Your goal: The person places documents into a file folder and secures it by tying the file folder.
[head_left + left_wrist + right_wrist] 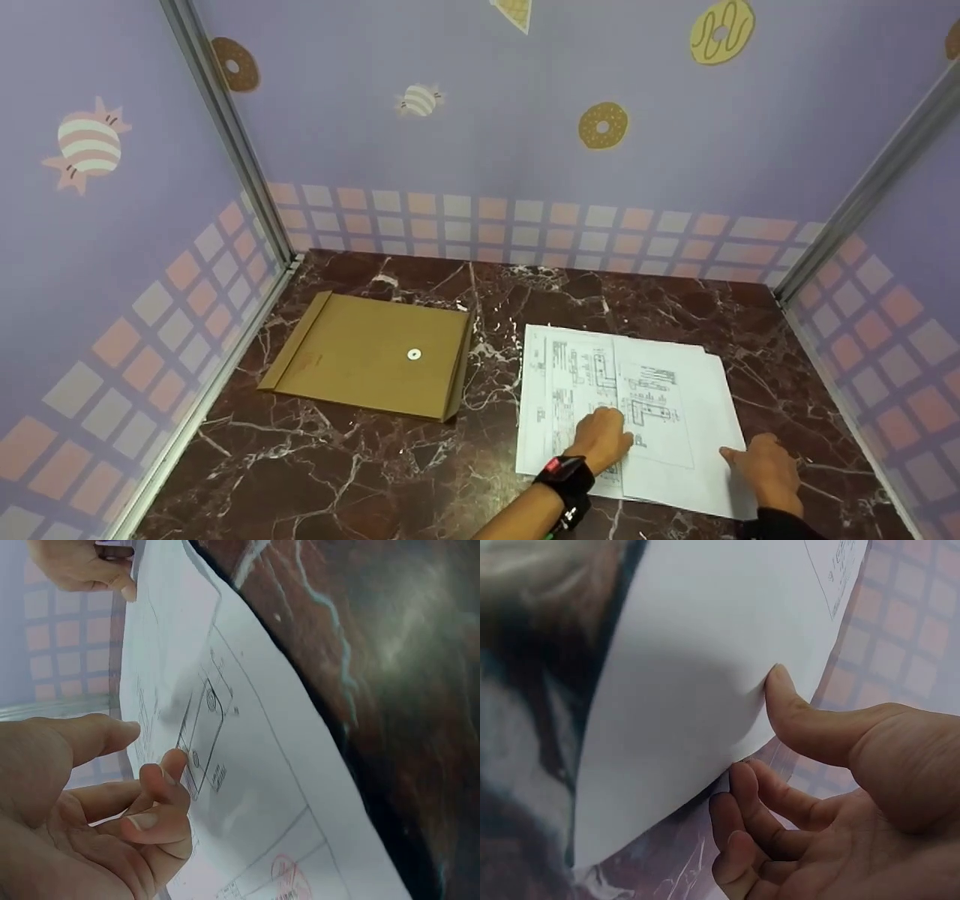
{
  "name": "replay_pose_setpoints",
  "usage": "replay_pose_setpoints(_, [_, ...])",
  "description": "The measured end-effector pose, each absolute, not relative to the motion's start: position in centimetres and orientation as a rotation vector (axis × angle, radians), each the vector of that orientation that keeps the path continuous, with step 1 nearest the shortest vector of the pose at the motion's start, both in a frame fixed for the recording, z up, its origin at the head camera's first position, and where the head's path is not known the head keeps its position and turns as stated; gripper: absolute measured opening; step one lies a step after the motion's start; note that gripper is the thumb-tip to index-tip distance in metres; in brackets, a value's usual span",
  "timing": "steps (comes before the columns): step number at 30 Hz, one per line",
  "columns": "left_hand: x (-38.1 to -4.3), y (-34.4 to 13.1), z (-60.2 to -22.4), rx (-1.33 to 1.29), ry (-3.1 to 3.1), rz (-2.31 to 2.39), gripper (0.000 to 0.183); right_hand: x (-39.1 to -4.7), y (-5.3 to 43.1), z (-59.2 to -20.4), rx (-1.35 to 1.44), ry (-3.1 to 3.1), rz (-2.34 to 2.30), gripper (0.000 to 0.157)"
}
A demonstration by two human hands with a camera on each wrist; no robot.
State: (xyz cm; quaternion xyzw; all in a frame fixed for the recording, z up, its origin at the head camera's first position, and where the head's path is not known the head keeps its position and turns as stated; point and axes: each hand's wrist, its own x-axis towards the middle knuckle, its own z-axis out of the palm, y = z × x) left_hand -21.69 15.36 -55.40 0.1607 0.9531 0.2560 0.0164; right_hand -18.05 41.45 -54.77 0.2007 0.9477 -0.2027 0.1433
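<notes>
Several white sheets of paper (675, 450) printed with line drawings lie spread in an overlapping stack on the right part of the table. Over the middle of the sheets is my left hand (602, 439), its fingers loosely curled and its thumb held apart, with nothing between them. At the right edge of the stack, my right hand (769, 469) holds the top sheet (675, 720). Its thumb (784, 694) lies on the paper's face, and the other fingers (742, 784) are curled at the edge. A brown paper document folder (367, 352) lies flat to the left.
The table (360, 465) has a dark red marbled top with white veins. Purple walls (480, 150) printed with sweets and a tile pattern stand behind and on both sides. A white round button (414, 354) sits on the folder.
</notes>
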Motion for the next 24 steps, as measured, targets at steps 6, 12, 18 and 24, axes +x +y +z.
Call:
replay_pose_setpoints(6, [-21.8,15.6,-55.6,0.418,2.877,1.037,0.047,-18.0,41.1,-54.8,0.547,2.818,-0.537,0.082])
replay_pose_setpoints(12, [-21.7,16.1,-55.7,0.318,2.791,1.28,0.026,-17.9,40.9,-55.1,0.564,2.813,-0.611,0.08])
replay_pose_setpoints(18, [-21.7,16.4,-55.9,0.2,2.729,1.431,0.033,-18.0,40.8,-55.1,0.53,2.855,-0.648,0.066])
replay_pose_setpoints(24, [-22.0,16.4,-55.8,0.199,2.726,1.46,0.022,-17.7,41.1,-55.3,0.519,2.881,-0.668,0.055])
